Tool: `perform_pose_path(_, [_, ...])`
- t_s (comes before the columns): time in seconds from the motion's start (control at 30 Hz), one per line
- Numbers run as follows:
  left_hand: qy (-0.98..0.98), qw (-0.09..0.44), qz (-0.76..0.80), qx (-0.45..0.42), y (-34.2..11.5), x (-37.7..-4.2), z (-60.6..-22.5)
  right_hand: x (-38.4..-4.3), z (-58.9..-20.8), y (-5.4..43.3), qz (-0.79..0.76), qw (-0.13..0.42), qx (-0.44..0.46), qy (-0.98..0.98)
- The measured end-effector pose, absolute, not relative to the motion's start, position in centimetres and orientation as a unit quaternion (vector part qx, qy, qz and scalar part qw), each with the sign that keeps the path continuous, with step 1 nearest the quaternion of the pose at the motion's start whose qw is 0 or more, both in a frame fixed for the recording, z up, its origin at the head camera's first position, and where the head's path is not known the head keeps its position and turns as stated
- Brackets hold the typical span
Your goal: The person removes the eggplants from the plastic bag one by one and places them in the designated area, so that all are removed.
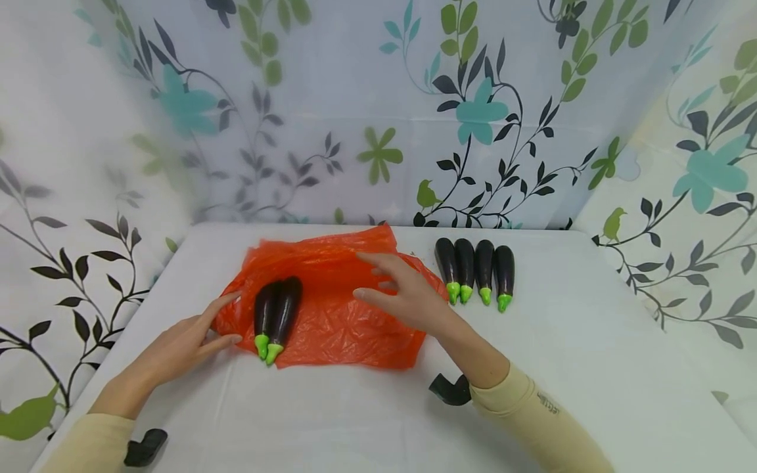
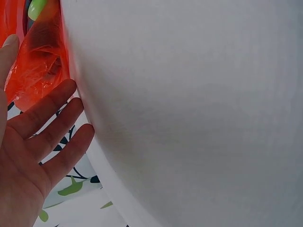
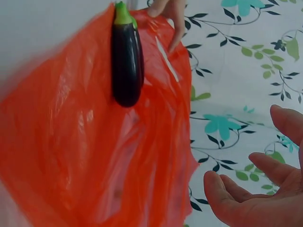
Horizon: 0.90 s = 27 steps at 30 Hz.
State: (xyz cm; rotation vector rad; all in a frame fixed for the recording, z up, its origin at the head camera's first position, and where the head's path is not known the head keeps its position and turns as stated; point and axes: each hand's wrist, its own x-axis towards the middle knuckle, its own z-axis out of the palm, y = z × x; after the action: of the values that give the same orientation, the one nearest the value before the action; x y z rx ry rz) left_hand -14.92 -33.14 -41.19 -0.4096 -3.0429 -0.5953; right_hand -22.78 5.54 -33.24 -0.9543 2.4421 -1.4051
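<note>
An orange-red plastic bag (image 1: 355,335) lies spread and crumpled on the white table. Two dark eggplants (image 1: 286,315) with bright green stems rest side by side on its left part. The left hand (image 1: 177,345) is at the bag's left edge, its fingers extended along the plastic; the left wrist view shows the fingers spread beside the bag (image 2: 40,66). Over the bag's right half hovers the right hand (image 1: 408,292), fingers loosely extended and holding nothing. The right wrist view shows this hand (image 3: 265,194) apart from the eggplants (image 3: 127,66).
To the right of the bag, several more eggplants (image 1: 466,263) lie in a row, stems toward the person. Small black curved pieces (image 1: 451,389) show beside both wrists. A curtain (image 1: 331,125) with leaf and flower prints surrounds the white table (image 1: 562,341).
</note>
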Motion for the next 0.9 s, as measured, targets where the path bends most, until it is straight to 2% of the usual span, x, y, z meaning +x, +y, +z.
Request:
perform_pose_path(0.3, [-0.973, 0.007, -0.190, -0.130, -33.1, -15.0, -41.0, -23.0, -34.3, 2.8, -0.458, 0.144, -0.312, 0.820])
perform_pose_path(0.63, [-0.973, 0.003, -0.195, -0.128, -33.1, -14.9, -41.0, -23.3, -35.9, -0.5, -0.427, 0.176, -0.317, 0.828])
perform_pose_path(0.9, [-0.973, 0.001, -0.195, -0.126, -33.0, -14.9, -41.0, -23.1, -37.4, -3.0, -0.347, 0.200, -0.369, 0.839])
